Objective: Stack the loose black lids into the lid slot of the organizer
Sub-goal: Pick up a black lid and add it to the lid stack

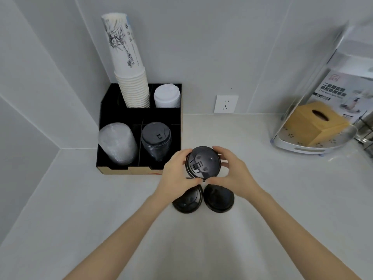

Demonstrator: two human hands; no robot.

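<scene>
Squarely between both hands (pixel 203 170) (gripped): black lid (pixel 202 162)

You hold a round black plastic lid (pixel 202 162) with a smooth, slightly glossy top. The two black plastic lids on the counter (pixel 188 201) (pixel 219 198) catch the light the same way. The pale stone-like counter (pixel 101 209) looks matt and smooth. The black organizer box (pixel 139 116) is matt, with a bare cardboard-brown front edge. Its white paper cups (pixel 131 77) look dull; the clear plastic cups (pixel 117 143) look cloudy, perhaps from wrapping film. The tan tissue box (pixel 314 122) seems wooden.
</scene>
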